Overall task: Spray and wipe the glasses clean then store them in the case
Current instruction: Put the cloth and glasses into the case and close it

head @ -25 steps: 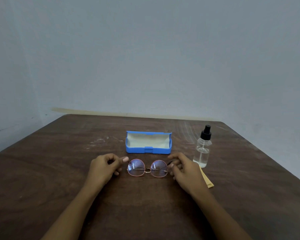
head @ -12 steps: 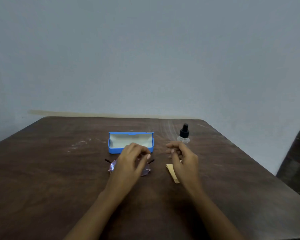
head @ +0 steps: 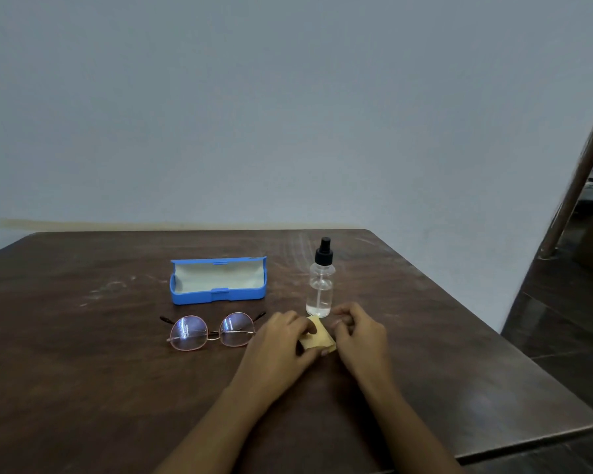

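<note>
Cloth (head: 318, 336) pinched between left hand (head: 280, 341), right hand (head: 361, 334)

Case (head: 220, 296) behind glasses (head: 189, 331); bottle (head: 319, 289) right of case; cloth (head: 317, 336) before bottle, right of glasses.

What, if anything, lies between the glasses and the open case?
Nothing visible. Only bare table separates the glasses from the open case; the spray bottle stands to the right, where the left hand and right hand hold the yellow cloth.
</note>
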`<state>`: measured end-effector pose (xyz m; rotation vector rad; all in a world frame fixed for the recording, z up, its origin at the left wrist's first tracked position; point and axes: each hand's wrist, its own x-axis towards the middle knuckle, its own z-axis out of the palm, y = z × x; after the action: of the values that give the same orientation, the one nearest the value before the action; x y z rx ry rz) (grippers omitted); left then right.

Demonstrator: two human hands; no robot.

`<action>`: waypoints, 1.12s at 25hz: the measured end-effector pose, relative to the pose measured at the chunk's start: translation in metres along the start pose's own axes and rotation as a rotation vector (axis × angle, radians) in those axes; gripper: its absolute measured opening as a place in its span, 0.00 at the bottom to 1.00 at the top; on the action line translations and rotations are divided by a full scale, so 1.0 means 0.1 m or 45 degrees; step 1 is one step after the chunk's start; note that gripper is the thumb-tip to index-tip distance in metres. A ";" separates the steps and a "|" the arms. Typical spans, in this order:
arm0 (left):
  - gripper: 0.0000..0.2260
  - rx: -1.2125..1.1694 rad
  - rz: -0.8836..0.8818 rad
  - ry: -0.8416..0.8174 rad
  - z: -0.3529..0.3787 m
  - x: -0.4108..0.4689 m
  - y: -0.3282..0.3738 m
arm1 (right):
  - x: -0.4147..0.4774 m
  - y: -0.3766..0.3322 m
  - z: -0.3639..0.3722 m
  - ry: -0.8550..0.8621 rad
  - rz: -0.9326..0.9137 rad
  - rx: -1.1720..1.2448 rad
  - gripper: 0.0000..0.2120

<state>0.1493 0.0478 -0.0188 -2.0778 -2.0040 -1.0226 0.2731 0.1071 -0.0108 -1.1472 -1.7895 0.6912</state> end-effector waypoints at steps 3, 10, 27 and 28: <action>0.16 0.034 0.010 -0.023 0.00 -0.02 0.02 | -0.01 0.00 0.00 -0.058 -0.018 -0.053 0.09; 0.13 0.169 0.022 -0.018 -0.01 -0.01 0.03 | -0.01 0.02 0.00 -0.113 -0.063 -0.046 0.11; 0.09 -0.196 -0.070 0.163 -0.04 -0.01 0.01 | -0.06 -0.05 -0.04 -0.269 -0.033 0.694 0.16; 0.07 -0.253 -0.094 0.164 -0.04 -0.01 0.01 | -0.06 -0.05 -0.05 -0.273 -0.019 0.754 0.15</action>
<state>0.1489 0.0448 -0.0154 -1.9805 -2.0024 -1.3830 0.2763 0.0995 -0.0073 -0.6758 -1.5949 1.2688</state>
